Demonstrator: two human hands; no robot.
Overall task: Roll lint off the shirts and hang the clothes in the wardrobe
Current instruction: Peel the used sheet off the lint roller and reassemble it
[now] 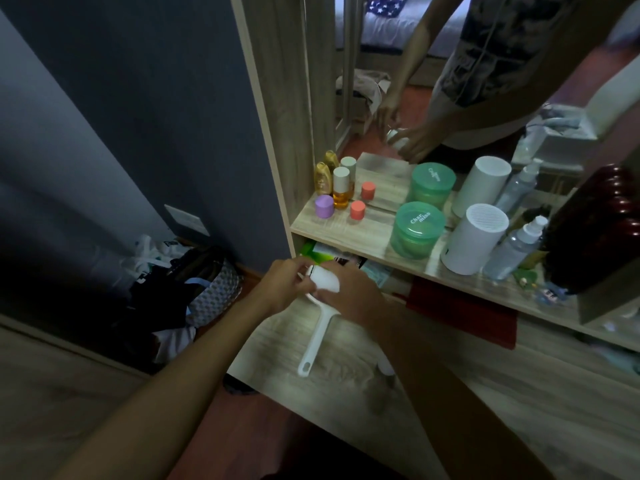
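Note:
A white lint roller [325, 279] is held above a wooden dresser top [346, 368], its long handle [316, 341] pointing down toward me. My right hand [349, 294] wraps the white roll from the right. My left hand [289, 284] pinches the roll's left end with its fingertips. Both hands touch the roller head and partly hide it. No shirt is visible near the hands. A mirror above the shelf reflects the same hands and my torso.
The shelf [346, 226] carries a purple jar [324, 206], small bottles, two coral caps, a green tub [417, 228], a white cylinder [474, 239] and spray bottles. A dark red object [595, 226] stands right. Bags [194, 282] lie on the floor left, by a blue-grey wall.

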